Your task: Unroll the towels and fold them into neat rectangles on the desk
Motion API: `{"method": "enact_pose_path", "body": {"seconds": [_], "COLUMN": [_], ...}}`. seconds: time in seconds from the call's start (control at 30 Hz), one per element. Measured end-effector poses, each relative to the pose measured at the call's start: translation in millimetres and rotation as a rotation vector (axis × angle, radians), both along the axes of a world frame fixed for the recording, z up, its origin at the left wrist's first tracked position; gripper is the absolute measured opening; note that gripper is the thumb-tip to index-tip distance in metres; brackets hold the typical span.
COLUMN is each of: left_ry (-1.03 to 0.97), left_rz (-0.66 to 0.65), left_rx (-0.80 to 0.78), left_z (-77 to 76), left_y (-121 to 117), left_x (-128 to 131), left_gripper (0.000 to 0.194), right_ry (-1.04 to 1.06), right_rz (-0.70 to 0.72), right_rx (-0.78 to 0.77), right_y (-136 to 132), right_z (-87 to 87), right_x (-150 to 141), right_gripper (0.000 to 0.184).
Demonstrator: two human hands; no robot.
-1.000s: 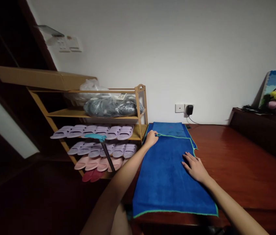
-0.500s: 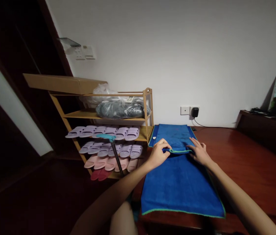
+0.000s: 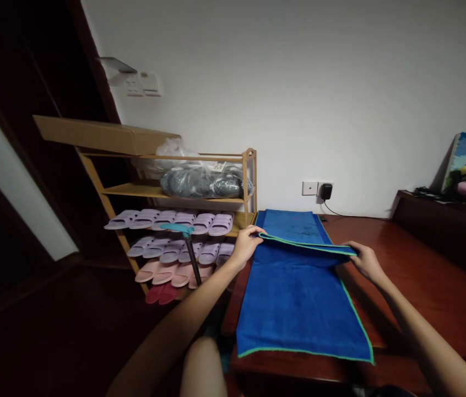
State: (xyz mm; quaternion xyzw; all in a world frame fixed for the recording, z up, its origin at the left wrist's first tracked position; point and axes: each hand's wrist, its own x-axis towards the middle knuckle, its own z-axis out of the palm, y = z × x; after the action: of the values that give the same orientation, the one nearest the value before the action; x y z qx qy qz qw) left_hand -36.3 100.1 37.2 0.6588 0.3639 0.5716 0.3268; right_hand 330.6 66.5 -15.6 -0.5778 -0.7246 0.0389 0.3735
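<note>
While lilac slippers (image 3: 221, 225) are shelved at left on a wooden shoe rack (image 3: 131, 189), one end of a raised edge is pinched by the left hand (image 3: 246, 246); the green-trimmed blue towel (image 3: 299, 303) bearing it is spread on a reddish-brown table (image 3: 418, 275); the edge's opposite end is gripped by the right hand (image 3: 367, 262), its exact hold poorly seen.

On our reddish-brown wooden table (image 3: 415, 275), a green-edged blue rectangular fabric cloth (image 3: 299, 309) runs along the left edge to the front edge. Left of the table we have a tiered tan wooden rack (image 3: 134, 190); behind the far edge, a boxy black plastic adapter (image 3: 326, 191); rightward, a long dark wooden ledge (image 3: 431, 218).
</note>
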Motion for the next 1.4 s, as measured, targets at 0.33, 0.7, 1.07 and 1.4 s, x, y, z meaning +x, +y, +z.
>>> {"method": "enact_pose_path", "body": {"seconds": [0.33, 0.7, 1.07, 1.4], "left_ry": [-0.103, -0.176, -0.152, -0.120], "left_rz": [0.024, -0.082, -0.013, 0.003], "left_rx": [-0.057, -0.311, -0.539, -0.621], "left_z": [13.1, 37.7, 14.4, -40.1], "left_y": [3, 1, 74, 113], "left_x": [-4, 9, 34, 42], "left_gripper": [0.018, 0.019, 0.011, 0.033], "right_ry": [0.137, 0.292, 0.211, 0.092], "right_rz": [0.040, -0.083, -0.230, -0.285], "right_rx": [0.078, 0.065, -0.027, -0.244], "right_y": [-35, -11, 50, 82], "right_z": [58.4, 52.5, 22.6, -8.0], "right_x": [7, 22, 21, 12], "right_gripper": [0.031, 0.035, 0.039, 0.038]}}
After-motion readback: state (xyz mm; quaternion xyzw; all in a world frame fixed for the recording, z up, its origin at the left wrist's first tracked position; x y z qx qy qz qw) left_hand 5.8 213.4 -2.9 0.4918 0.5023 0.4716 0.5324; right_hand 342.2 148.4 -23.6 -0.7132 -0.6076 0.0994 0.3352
